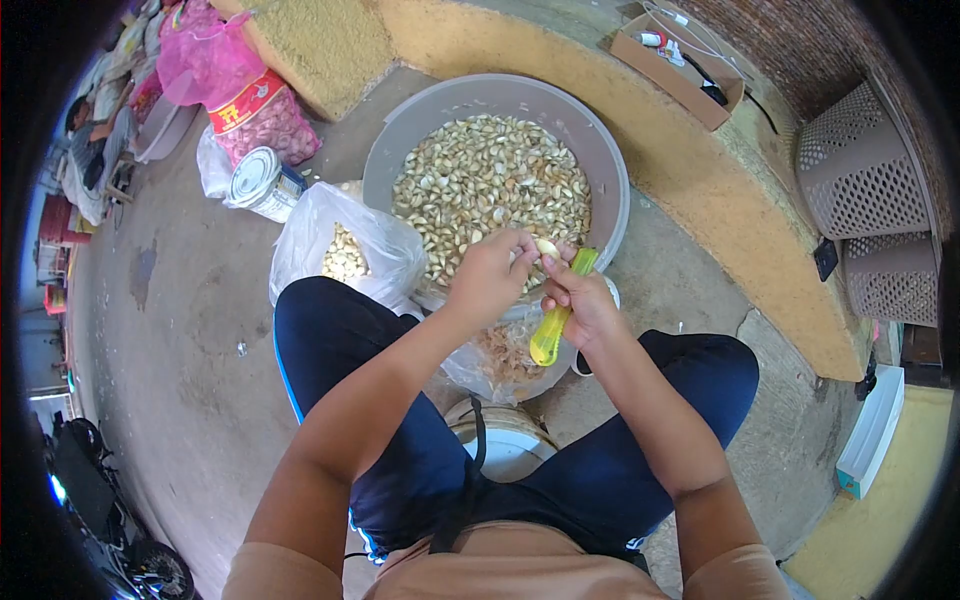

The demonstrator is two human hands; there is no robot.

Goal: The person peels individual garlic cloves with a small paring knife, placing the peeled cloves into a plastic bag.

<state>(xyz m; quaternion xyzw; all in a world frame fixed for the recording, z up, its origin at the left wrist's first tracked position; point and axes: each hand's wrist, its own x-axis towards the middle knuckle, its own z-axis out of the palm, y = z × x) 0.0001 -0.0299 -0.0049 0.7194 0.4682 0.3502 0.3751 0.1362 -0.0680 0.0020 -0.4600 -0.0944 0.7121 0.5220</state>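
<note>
Left hand (492,272) over the near side of the grey tub (607,185): grip narrow, fingertips pinching a pale clove (545,247). Right hand (582,300) close beside it, grip closed round a green tool (552,330), handle slanting down toward the lap; blade, if any, not made out. Thumb lies by the clove, probably to steady it; tool held low in the fingers, likely so thumb and fingertip can work too. Hands meet above the tub's near edge, presumably to keep reach short and let bits drop close. Tub wide, holding a broad spread of cloves (490,180), many with brownish skin. White bag (395,245) against its left side, mouth open, paler cloves (343,258) inside, apparently bare of skin. Clear bag (470,368) between the knees, brown scraps (510,350) in it, seemingly set there to catch waste. Further off, lidded pail (262,182), contents hidden, beside a full pink mesh sack (268,130). Cardboard box (655,80) on the ledge holds cables and small items.
</note>
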